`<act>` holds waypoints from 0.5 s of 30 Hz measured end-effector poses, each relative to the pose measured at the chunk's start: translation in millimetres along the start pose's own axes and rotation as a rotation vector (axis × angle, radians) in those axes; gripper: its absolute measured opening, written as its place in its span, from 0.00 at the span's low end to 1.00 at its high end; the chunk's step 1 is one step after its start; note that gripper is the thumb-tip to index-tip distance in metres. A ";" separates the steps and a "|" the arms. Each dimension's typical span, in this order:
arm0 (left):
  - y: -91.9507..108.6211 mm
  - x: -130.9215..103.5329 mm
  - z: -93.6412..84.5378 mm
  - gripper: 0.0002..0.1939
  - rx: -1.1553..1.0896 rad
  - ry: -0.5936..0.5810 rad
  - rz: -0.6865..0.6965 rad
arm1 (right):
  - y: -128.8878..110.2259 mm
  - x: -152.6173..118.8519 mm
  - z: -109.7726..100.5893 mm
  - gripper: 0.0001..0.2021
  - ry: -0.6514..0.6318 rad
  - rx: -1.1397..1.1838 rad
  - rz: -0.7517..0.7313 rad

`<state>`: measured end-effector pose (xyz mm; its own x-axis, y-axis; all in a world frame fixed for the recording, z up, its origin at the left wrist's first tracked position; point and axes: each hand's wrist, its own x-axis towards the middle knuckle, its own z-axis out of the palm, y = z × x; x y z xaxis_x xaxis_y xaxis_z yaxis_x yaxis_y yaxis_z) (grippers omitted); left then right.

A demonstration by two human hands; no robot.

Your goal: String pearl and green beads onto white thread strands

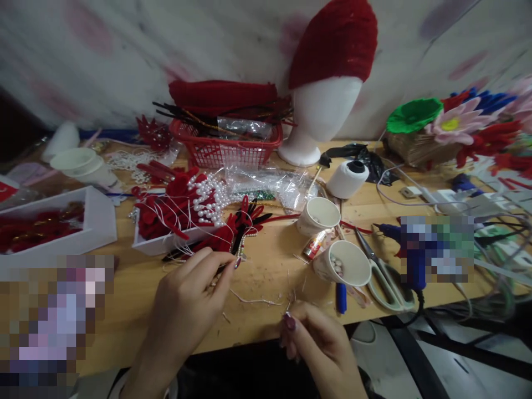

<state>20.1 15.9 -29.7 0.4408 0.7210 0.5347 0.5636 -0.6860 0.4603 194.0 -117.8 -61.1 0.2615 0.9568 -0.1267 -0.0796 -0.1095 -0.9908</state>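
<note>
Two pale cups (pixel 323 270) to the right and front of the red basket (pixel 233 154), with beads in the nearer one and a red-and-gold cylinder (pixel 316 244) between them. Farther right of the basket, open-handled scissors (pixel 384 285), then a blue glue gun (pixel 415 263), partly masked by blurred blocks. Just right of the basket, a white foam head (pixel 322 111) under a red covering (pixel 338 41); lower down, a white spool (pixel 348 180). Directly before the basket, crowding the space short of the left hand (pixel 187 299), clear plastic bags (pixel 270 183), pearl strands (pixel 208 199) and a white tray (pixel 145 245) of red pieces. Farther left, a white box (pixel 97 221). Print on the cylinder too small to read.

In front of the basket, a red-and-black beaded piece (pixel 241 227), right by the left fingertips. Left thumb and forefinger pinched together, grip on it not clear. Well in front of the basket and to its right, the right hand (pixel 322 338), thumb and forefinger together near a thin strand (pixel 291 302); cannot tell whether clamped on it.
</note>
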 end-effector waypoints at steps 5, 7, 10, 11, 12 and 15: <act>13.4 14.2 -5.0 0.05 0.058 0.042 0.067 | -7.9 23.3 32.2 0.22 -0.015 0.844 0.516; 20.0 15.8 -5.2 0.05 0.069 0.066 0.099 | -16.9 31.5 42.6 0.30 0.003 1.069 0.656; 28.4 12.6 -3.0 0.06 0.068 0.069 0.114 | -27.4 40.2 52.4 0.29 -0.011 1.288 0.766; 30.7 10.3 -2.0 0.06 0.061 0.062 0.112 | -29.3 42.0 53.8 0.28 -0.016 1.342 0.776; 32.6 7.6 -0.9 0.06 0.052 0.056 0.111 | -30.5 43.4 54.2 0.27 -0.016 1.383 0.775; 37.3 -1.4 1.5 0.06 0.028 0.045 0.115 | -32.0 46.1 50.3 0.27 0.031 1.424 0.729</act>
<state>41.5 -10.5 -14.3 0.4723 0.6322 0.6142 0.5309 -0.7603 0.3743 160.2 -56.7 -32.8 -0.2149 0.8076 -0.5492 -0.9766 -0.1740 0.1263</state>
